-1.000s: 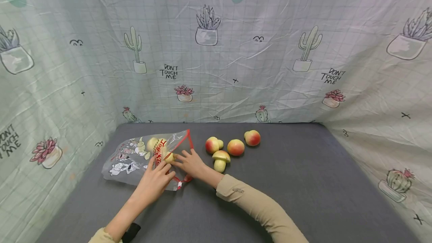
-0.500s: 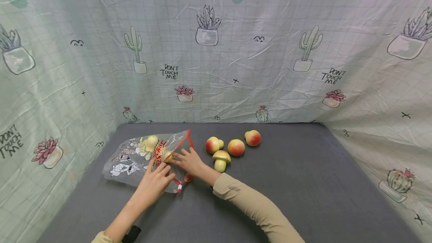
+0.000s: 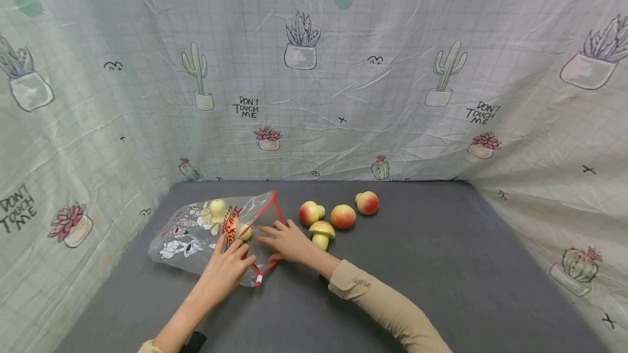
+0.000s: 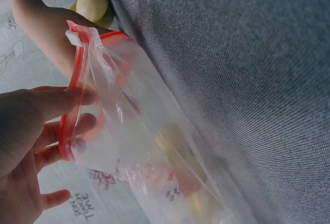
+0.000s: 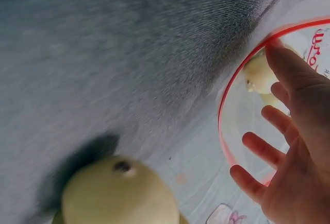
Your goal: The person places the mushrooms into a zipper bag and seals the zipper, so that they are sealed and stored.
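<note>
A clear zip bag [image 3: 167,241] with a red rim and cartoon print lies on its side at the left of the table. In the left wrist view my left hand [image 4: 31,136] pinches its red rim [image 4: 77,74] between thumb and fingers, near the white slider [image 4: 73,37]. My right hand [image 3: 289,241] is at the bag's mouth, its fingers spread and holding nothing. The right wrist view shows its thumb at the red rim [image 5: 223,113]. Inside the bag are a pale yellow mushroom [image 3: 217,210] and another mushroom [image 3: 245,231] nearer the mouth.
Right of the bag several red-and-yellow mushrooms lie on the grey table [image 3: 441,277]: one mushroom [image 3: 321,233] by the right wrist, others [image 3: 343,217] behind it. A printed cloth [image 3: 343,80] hangs round the back and sides.
My right hand has drawn back to the right from the mushroom at the bag's mouth, its fingers now spread. The mushroom farther in has shifted slightly left. My left hand stays at the rim.
</note>
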